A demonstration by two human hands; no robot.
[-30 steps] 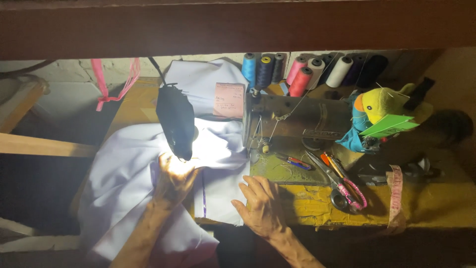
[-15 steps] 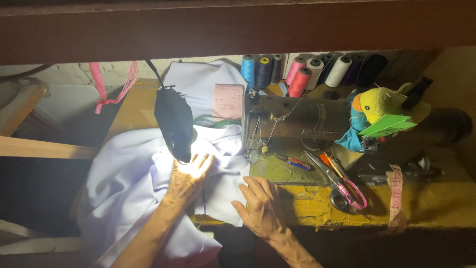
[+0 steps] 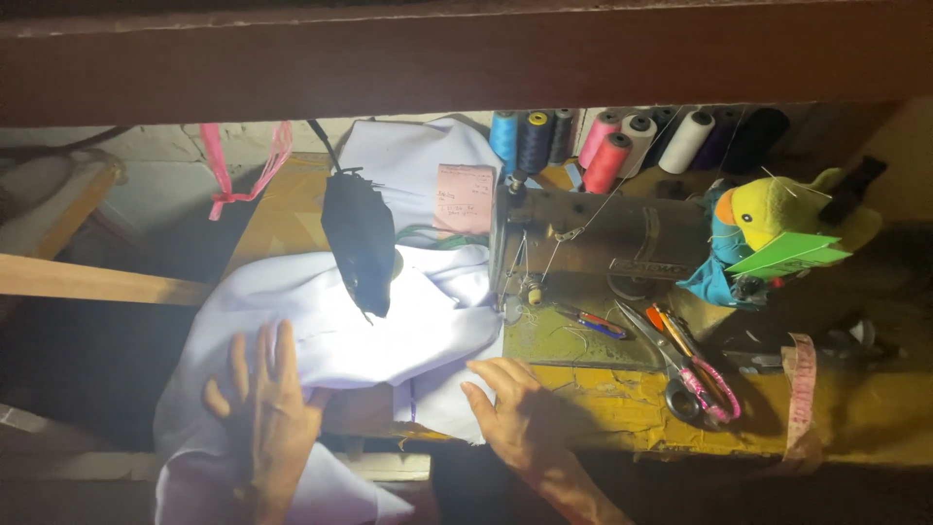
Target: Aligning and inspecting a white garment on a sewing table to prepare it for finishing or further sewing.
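A large piece of pale lavender-white fabric (image 3: pixel 408 321) lies bunched on the sewing table, lit by a black-shaded lamp (image 3: pixel 358 243) hanging above it. My left hand (image 3: pixel 267 413) rests flat, fingers spread, on the fabric's lower left part that drapes over the table's front edge. My right hand (image 3: pixel 515 413) lies flat with its fingers on the fabric's lower right corner. The old sewing machine (image 3: pixel 593 243) stands just right of the fabric.
Thread cones (image 3: pixel 607 146) in blue, pink, white and dark colours line the back. Scissors (image 3: pixel 680 374), a small snipper (image 3: pixel 593 321), a tape measure (image 3: pixel 802 389) and a yellow plush bird (image 3: pixel 777 219) sit on the worn yellow table (image 3: pixel 622 408). A dark beam crosses the top.
My left hand has pulled back from under the lamp down to the fabric at the table's front edge. The fabric has shifted and bunched. My right hand stays near the corner.
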